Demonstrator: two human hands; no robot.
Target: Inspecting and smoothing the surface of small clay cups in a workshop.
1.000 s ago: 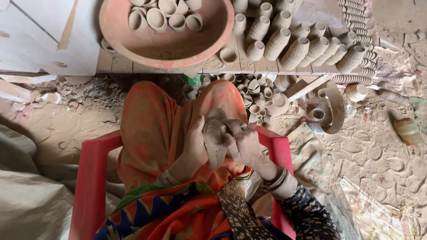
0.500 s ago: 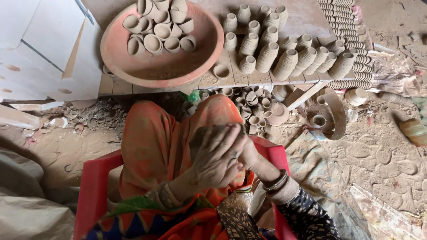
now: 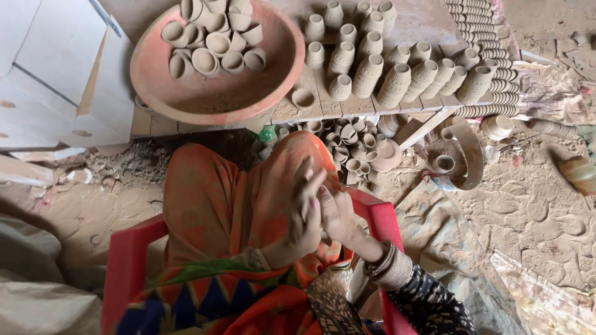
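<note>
I'm pressing my clay-dusted left hand (image 3: 305,214) and right hand (image 3: 338,214) palm to palm, centre frame; ribbed unfired clay cups (image 3: 397,84) upper right

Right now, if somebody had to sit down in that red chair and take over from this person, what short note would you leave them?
Left hand: fingers spread, palm pressed against the right hand; whether anything is in its grip cannot be told.
Right hand: against the left, above the lap; any contents are hidden.
Things: big clay bowl on the wooden table holds a heap of small cups. Taller ribbed pots stand in rows beside it. More small cups lie on the ground by the knees.
Done: many cups and pots are shaped.
Left: whatever is between the palms; it cannot be seen.
</note>
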